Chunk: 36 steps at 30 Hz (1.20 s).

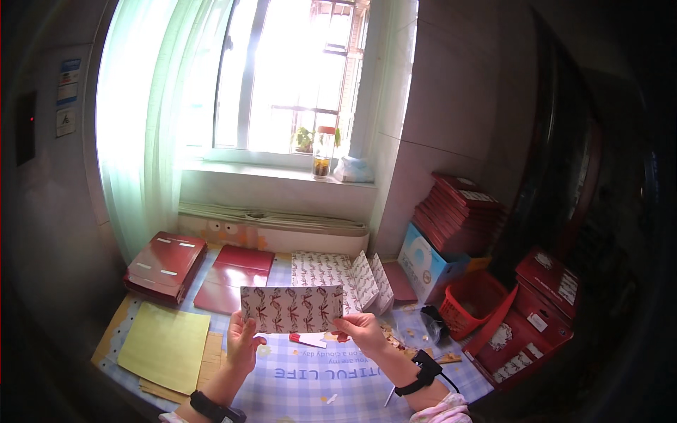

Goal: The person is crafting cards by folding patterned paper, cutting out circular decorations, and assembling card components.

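A rectangular sheet of patterned paper, white with rows of dark red floral sprigs, is held up level above the table. My left hand pinches its lower left corner, and my right hand grips its lower right corner. Just beyond it lie more sheets of the same patterned paper, with folded patterned pieces standing at their right. Under the held sheet, a small white object with a red end rests on the tablecloth. Both wrists wear black bands.
Dark red folders are stacked at the left, beside a flat red cover. A yellow sheet lies nearer. At the right are a blue box under stacked red covers, a red basket and red boxes. Scraps litter the checked tablecloth.
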Each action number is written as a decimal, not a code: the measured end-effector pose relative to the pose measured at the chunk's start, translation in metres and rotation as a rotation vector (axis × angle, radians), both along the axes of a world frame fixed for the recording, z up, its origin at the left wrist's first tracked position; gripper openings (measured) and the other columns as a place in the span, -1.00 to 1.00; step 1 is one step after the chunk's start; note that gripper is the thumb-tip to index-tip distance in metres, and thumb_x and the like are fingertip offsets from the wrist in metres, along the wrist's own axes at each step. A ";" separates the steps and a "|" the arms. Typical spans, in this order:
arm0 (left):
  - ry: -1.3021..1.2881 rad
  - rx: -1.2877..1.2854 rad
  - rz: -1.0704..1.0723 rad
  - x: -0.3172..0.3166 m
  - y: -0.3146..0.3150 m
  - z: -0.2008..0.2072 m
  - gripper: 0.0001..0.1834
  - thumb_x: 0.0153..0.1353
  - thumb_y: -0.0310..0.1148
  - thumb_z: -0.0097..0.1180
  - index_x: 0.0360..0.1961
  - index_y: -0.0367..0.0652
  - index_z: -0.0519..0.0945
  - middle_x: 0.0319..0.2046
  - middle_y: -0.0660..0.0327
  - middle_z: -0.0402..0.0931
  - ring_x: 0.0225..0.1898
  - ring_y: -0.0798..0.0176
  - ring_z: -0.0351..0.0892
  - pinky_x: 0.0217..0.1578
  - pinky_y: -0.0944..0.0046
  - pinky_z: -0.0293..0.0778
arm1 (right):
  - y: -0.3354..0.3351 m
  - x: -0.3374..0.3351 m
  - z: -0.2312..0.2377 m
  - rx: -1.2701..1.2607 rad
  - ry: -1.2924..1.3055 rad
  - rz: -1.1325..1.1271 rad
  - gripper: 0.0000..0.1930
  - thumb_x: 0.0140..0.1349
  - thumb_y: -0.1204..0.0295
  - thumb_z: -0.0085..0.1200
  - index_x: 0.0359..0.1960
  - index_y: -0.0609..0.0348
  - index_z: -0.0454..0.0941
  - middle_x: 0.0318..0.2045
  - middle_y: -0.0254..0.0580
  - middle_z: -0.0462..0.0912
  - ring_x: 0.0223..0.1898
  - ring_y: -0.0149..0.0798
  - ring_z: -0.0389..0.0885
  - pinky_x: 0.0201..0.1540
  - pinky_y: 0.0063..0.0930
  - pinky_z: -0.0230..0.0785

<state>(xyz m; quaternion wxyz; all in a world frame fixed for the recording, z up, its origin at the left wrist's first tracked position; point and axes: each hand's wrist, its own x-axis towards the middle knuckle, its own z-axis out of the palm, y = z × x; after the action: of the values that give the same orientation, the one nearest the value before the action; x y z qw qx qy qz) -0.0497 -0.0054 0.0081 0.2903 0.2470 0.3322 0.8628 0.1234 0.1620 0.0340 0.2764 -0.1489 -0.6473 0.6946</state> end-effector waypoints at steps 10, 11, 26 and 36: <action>0.065 -0.045 -0.032 -0.015 0.002 -0.013 -0.74 0.16 -0.14 0.03 -0.39 -0.13 0.48 -0.51 0.31 0.49 -0.58 0.50 0.40 -0.61 0.51 0.26 | 0.005 0.001 0.001 0.075 -0.089 0.117 -0.80 0.10 0.38 0.11 -0.33 0.28 0.56 -0.57 -0.36 0.55 -0.58 -0.58 0.44 -0.51 -0.71 0.32; 0.108 -0.052 -0.055 -0.016 0.001 -0.014 -0.72 0.16 -0.13 0.02 -0.37 -0.14 0.48 -0.50 0.29 0.50 -0.56 0.47 0.43 -0.60 0.52 0.28 | 0.004 0.000 0.004 0.075 -0.085 0.113 -0.83 0.09 0.40 0.12 -0.37 0.27 0.56 -0.58 -0.37 0.54 -0.60 -0.58 0.42 -0.53 -0.70 0.30; 0.117 -0.354 -0.063 -0.006 0.006 -0.024 -0.82 0.17 -0.35 -0.04 -0.32 -0.23 0.52 -0.43 0.17 0.55 -0.38 0.35 0.53 -0.42 0.42 0.37 | 0.062 0.013 -0.014 1.183 -0.407 -0.744 -0.34 -0.03 0.56 -0.03 0.19 0.03 0.09 -0.61 0.02 0.51 -0.55 0.04 0.53 -0.45 -0.16 0.40; 0.146 -0.360 -0.093 -0.003 0.005 -0.022 -0.83 0.15 -0.37 -0.02 -0.34 -0.25 0.53 -0.45 0.18 0.54 -0.39 0.36 0.51 -0.41 0.41 0.36 | 0.086 0.007 -0.059 1.267 -0.687 -0.734 -0.58 0.05 0.46 -0.06 0.01 0.22 0.34 -0.55 0.01 0.54 -0.50 0.02 0.54 -0.43 -0.19 0.40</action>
<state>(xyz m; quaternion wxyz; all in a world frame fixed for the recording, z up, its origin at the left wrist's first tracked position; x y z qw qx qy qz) -0.0524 -0.0004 -0.0140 0.3442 0.2681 0.4896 0.7550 0.1306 0.2484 -0.0254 0.3044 -0.3720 -0.8766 -0.0237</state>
